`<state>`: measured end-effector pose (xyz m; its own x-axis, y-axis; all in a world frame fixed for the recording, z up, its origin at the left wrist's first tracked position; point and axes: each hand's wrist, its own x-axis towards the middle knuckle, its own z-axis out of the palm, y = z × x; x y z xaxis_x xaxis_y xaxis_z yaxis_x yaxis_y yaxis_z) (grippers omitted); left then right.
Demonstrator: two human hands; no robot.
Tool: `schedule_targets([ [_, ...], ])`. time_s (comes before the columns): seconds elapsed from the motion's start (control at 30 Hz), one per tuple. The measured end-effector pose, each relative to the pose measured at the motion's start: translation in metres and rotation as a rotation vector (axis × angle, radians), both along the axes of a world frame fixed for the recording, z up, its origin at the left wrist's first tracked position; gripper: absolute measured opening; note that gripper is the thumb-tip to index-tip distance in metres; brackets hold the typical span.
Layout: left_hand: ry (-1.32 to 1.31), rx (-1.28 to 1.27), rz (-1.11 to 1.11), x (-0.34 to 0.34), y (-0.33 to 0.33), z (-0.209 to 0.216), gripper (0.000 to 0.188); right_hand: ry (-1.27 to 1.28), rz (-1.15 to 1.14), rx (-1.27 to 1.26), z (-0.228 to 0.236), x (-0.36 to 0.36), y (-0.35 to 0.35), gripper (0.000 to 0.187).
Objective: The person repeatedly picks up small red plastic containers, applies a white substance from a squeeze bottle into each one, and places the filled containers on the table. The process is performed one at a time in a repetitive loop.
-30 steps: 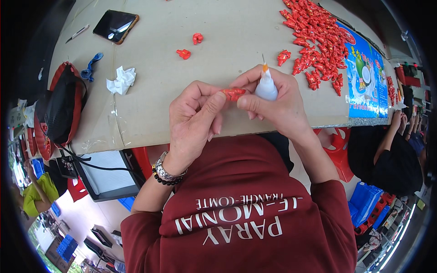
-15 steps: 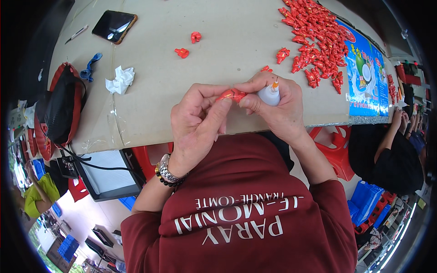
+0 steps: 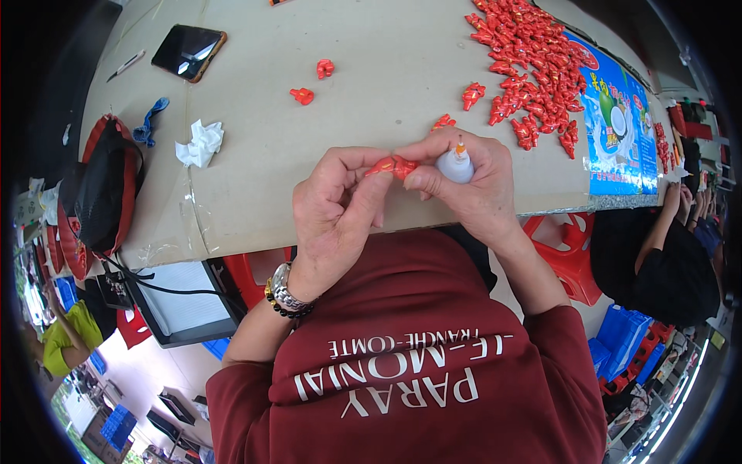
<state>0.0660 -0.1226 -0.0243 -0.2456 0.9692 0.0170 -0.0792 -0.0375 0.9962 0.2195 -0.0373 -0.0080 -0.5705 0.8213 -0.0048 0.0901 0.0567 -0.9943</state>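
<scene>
In front of my chest, just over the table's near edge, a small glossy red figurine [image 3: 391,166] with gold marks is pinched between the fingertips of both hands. My left hand [image 3: 334,205] is closed on its left end by thumb and fingers. At the other end, the thumb and forefinger of my right hand [image 3: 481,189] grip it too. The right palm also cradles a small white squeeze bottle [image 3: 456,166] with an orange collar and needle tip pointing up. Two loose red pieces [image 3: 302,96] lie beyond my left hand; another red figurine [image 3: 444,122] sits just past my right fingers.
A large pile of red figurines [image 3: 533,73] covers the far right, beside a blue printed sheet [image 3: 618,131]. Leftward are a crumpled tissue [image 3: 200,144], a phone [image 3: 189,52], a pen [image 3: 126,66] and a black-and-red bag [image 3: 108,185]. Another person's arm [image 3: 661,228] shows at right.
Both hands keep their hold, with the red figurine turned slightly between the fingertips. Table items appear shifted slightly left and down as the view moves.
</scene>
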Motion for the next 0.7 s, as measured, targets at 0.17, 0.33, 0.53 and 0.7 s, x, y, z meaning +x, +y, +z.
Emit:
schedule_targets([
  [0.17, 0.377, 0.044, -0.014, -0.011, 0.009, -0.001, 0.014, -0.081, -0.220, 0.079, 0.011, 0.024, 0.022, 0.025],
  [0.33, 0.815, 0.144, 0.043, -0.011, 0.024, -0.006, 0.013, -0.329, -0.238, 0.537, -0.003, 0.032, 0.037, 0.032],
  [0.53, 1.040, 0.117, 0.031, -0.010, 0.033, -0.001, 0.025, -0.587, -0.178, 0.670, -0.010, 0.021, 0.028, 0.033],
  [0.7, 1.003, 0.199, 0.126, -0.007, 0.027, 0.001, 0.040, -0.588, -0.170, 0.654, -0.011, 0.023, 0.031, 0.023],
])
